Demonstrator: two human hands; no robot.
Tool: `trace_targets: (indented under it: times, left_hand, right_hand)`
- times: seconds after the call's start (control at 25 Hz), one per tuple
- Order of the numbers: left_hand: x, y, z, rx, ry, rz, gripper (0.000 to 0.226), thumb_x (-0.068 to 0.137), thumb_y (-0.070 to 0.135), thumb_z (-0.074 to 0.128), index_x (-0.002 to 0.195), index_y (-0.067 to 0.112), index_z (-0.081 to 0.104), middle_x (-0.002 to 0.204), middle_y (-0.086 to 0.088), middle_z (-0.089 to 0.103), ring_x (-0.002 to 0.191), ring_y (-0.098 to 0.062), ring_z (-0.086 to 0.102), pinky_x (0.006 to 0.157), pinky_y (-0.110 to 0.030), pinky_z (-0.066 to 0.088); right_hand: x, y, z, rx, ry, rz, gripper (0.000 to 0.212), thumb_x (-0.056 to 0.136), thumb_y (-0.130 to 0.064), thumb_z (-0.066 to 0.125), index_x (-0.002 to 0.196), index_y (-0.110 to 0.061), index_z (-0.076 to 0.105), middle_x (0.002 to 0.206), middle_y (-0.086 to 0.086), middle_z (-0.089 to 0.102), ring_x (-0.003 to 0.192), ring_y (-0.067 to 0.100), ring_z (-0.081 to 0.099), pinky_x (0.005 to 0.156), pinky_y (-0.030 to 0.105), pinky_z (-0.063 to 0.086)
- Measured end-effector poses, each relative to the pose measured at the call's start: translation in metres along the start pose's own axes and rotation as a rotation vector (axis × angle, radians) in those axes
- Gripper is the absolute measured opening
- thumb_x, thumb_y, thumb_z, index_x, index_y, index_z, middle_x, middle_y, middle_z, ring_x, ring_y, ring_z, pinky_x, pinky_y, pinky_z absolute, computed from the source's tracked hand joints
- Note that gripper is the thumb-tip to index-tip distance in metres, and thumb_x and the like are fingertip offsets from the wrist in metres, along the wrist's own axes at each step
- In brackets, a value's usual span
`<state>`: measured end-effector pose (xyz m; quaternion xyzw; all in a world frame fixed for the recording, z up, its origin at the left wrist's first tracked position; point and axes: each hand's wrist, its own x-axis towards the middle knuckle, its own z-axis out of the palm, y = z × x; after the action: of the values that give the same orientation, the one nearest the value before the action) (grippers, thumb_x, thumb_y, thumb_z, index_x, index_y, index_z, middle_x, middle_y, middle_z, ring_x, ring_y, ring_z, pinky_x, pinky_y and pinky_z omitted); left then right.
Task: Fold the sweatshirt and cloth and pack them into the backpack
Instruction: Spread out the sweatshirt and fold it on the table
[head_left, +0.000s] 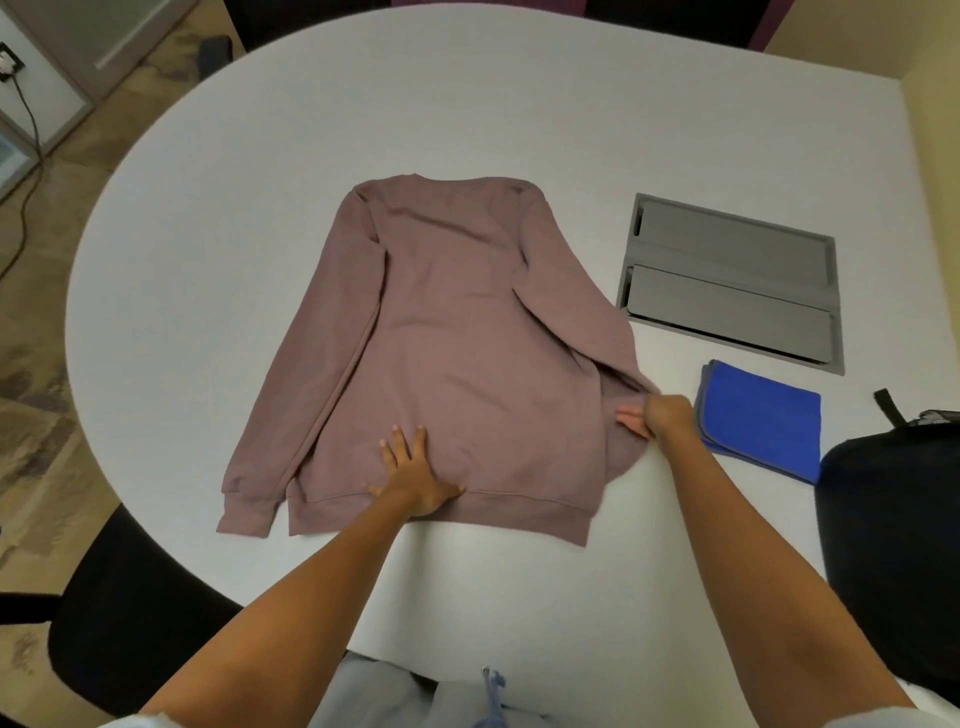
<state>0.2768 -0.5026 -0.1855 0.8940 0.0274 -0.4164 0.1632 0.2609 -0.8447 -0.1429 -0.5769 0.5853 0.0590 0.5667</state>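
The mauve sweatshirt (457, 332) lies flat on the white table (218, 218), hem toward me. My left hand (413, 480) presses spread fingers near the hem; my right hand (657, 418) pinches its right sleeve. The folded blue cloth (763, 415) lies just right, beside the dark backpack (893, 519).

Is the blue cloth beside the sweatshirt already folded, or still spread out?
Folded: the blue microfibre cloth lies as a compact rectangle on the white table, layered edges showing along its left side.

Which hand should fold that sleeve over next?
Probably the right hand: it already pinches the sleeve of the mauve cotton sweatshirt, while the left hand presses flat near the hem, holding it steady.
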Motion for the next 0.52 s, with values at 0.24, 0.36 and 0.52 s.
trace_targets:
  times: [0.24,0.36,0.52]
  left_hand:
    - [-0.002,0.0,0.001,0.086,-0.024,-0.028,0.124,0.077,0.06,0.075,0.155,0.037,-0.019,0.158,0.002,-0.039,0.149,-0.029,-0.028,0.109,-0.079,0.011]
    - [-0.001,0.003,0.002,0.099,-0.022,-0.045,0.125,0.076,0.061,0.074,0.155,0.037,-0.02,0.158,0.001,-0.04,0.149,-0.029,-0.028,0.109,-0.079,0.012]
    - [-0.003,0.003,0.002,0.121,-0.023,-0.049,0.124,0.078,0.061,0.073,0.154,0.036,-0.022,0.157,0.001,-0.04,0.149,-0.029,-0.028,0.109,-0.078,0.013]
  right_hand:
    - [-0.02,-0.105,-0.043,-0.15,0.371,-0.754,0.026,0.102,-0.016,0.047,0.122,0.002,0.047,0.103,0.014,0.059,0.097,0.023,0.059,0.084,0.038,0.052]
    - [-0.016,-0.147,-0.073,-0.223,0.326,-0.966,0.035,0.098,-0.01,0.055,0.13,-0.002,0.043,0.113,0.006,0.058,0.097,0.015,0.054,0.078,0.024,0.048]
    - [0.032,-0.151,-0.092,-0.424,0.237,-0.713,0.07,0.088,-0.01,0.064,0.149,-0.009,0.029,0.133,0.007,0.05,0.114,0.027,0.053,0.092,0.032,0.042]
